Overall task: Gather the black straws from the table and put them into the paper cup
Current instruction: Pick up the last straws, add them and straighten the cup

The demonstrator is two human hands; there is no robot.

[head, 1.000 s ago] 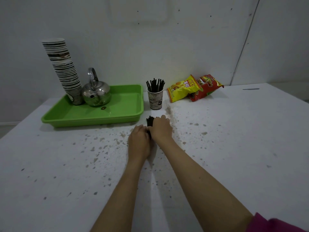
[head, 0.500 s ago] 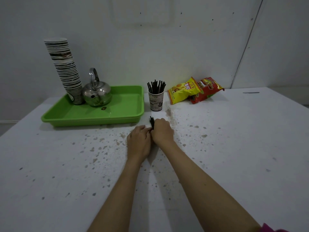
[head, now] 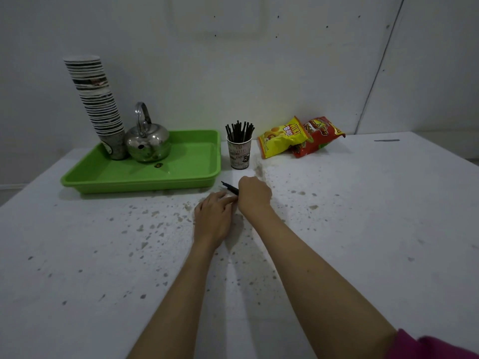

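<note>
A printed paper cup (head: 239, 154) stands upright at the back of the white table, with several black straws (head: 239, 130) sticking out of its top. My right hand (head: 253, 195) is closed around a small bundle of black straws (head: 229, 187) just in front of the cup; their ends poke out to the left of my fist, tilted toward the green tray. My left hand (head: 213, 218) lies flat on the table right beside it, its fingertips touching the right hand near the straws. How many straws are in the fist is hidden.
A green tray (head: 197, 174) sits left of the cup, holding a steel kettle (head: 148, 142) and a tall stack of paper cups (head: 97, 104). Yellow (head: 282, 137) and red (head: 320, 134) snack bags lie right of the cup against the wall. The speckled table (head: 363, 216) spreads around my hands.
My right hand has turned and lifted slightly, so the straw ends now point left instead of away from me. My left hand has flattened and drawn back a little.
</note>
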